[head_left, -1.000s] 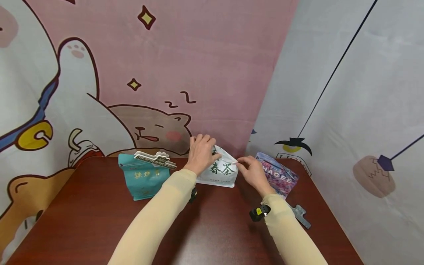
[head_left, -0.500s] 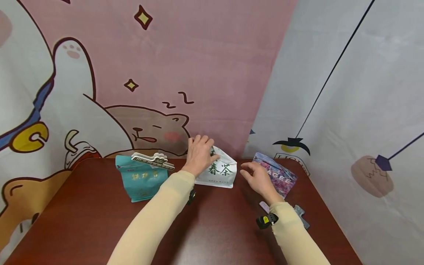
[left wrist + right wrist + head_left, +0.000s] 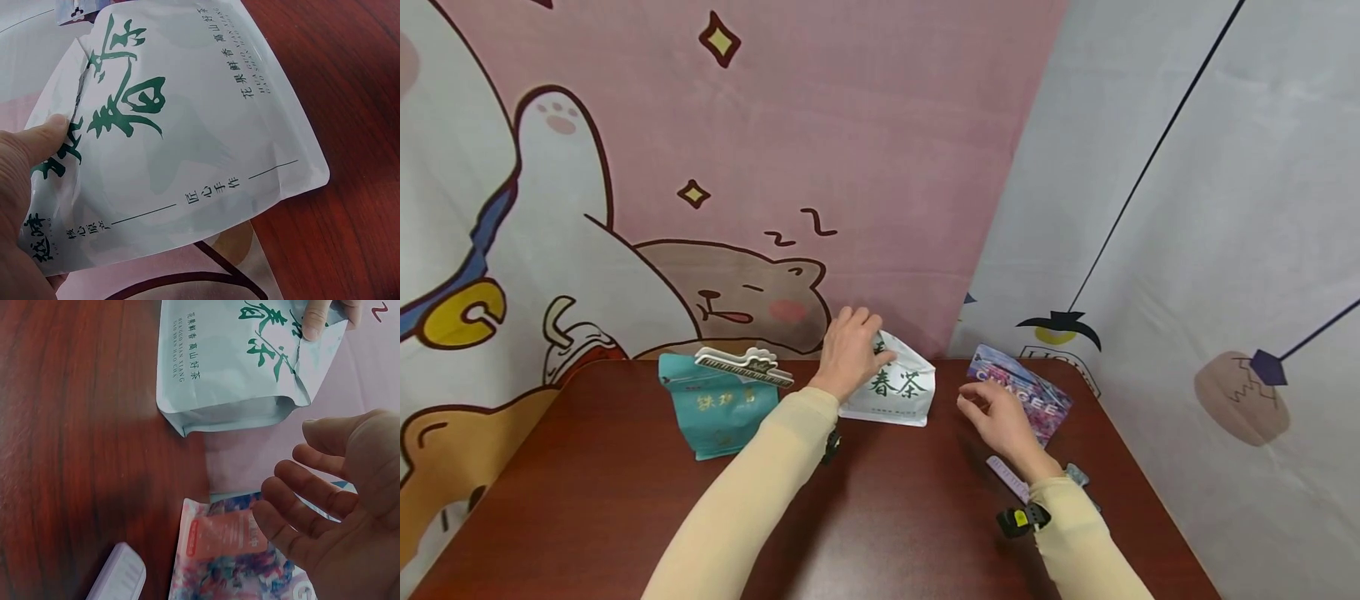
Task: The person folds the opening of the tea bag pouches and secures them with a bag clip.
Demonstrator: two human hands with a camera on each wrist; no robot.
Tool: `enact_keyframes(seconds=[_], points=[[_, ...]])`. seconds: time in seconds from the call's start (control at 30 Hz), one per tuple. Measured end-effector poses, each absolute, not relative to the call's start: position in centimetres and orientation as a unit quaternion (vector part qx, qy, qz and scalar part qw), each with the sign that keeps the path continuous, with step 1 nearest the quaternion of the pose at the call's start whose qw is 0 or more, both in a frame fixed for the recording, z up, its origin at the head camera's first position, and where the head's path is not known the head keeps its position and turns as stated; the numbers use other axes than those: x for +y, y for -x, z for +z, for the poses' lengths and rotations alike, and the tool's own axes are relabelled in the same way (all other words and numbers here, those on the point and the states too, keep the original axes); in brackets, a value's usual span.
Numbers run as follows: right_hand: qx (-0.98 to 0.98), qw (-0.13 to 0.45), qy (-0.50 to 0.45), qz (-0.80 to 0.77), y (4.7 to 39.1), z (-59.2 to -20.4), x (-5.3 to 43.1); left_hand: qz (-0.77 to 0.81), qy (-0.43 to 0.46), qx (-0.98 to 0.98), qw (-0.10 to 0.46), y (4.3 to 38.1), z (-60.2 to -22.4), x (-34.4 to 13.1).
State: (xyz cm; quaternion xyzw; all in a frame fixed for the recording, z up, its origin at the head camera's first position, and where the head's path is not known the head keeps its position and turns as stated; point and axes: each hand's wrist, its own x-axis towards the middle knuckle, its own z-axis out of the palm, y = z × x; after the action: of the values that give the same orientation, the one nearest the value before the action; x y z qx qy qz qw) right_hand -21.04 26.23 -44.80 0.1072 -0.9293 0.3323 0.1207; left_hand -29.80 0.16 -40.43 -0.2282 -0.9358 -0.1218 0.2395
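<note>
My left hand point(image 3: 850, 354) grips the folded top of a white tea bag point(image 3: 902, 392) with green lettering, which stands near the table's back edge. In the left wrist view the thumb point(image 3: 47, 139) presses on the bag's front by the crease; the other fingers are mostly hidden behind it. My right hand point(image 3: 1002, 423) is off to the right of that bag, fingers loosely bent and holding nothing. It overlaps a purple-pink pouch point(image 3: 1037, 396). Just below this hand a lilac bag clip point(image 3: 1007, 479) lies on the table; the right wrist view shows part of the clip point(image 3: 122, 575).
On the left, a teal tea bag point(image 3: 722, 421) stands with a cream-coloured clip point(image 3: 745, 364) across its top. A grey clip point(image 3: 1077, 475) is partly covered by the right sleeve. Patterned cloth point(image 3: 910, 167) hangs behind the red-brown table point(image 3: 880, 517).
My right hand has let go of the white bag's right top corner and moved right and down, uncovering the lilac clip. The left hand keeps its grip on the bag.
</note>
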Motion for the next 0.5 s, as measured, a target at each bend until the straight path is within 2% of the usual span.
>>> enact_keyframes(seconds=[0.23,0.5], points=[[-0.931,0.14,-0.117,0.316,20.2,-45.2,27.2,-0.124,0.229,-0.936,0.237,29.8,-40.4,0.1],[-0.935,0.136,-0.113,0.309,19.5,-45.7,28.0,-0.123,0.232,-0.934,0.241,29.9,-40.4,0.1]])
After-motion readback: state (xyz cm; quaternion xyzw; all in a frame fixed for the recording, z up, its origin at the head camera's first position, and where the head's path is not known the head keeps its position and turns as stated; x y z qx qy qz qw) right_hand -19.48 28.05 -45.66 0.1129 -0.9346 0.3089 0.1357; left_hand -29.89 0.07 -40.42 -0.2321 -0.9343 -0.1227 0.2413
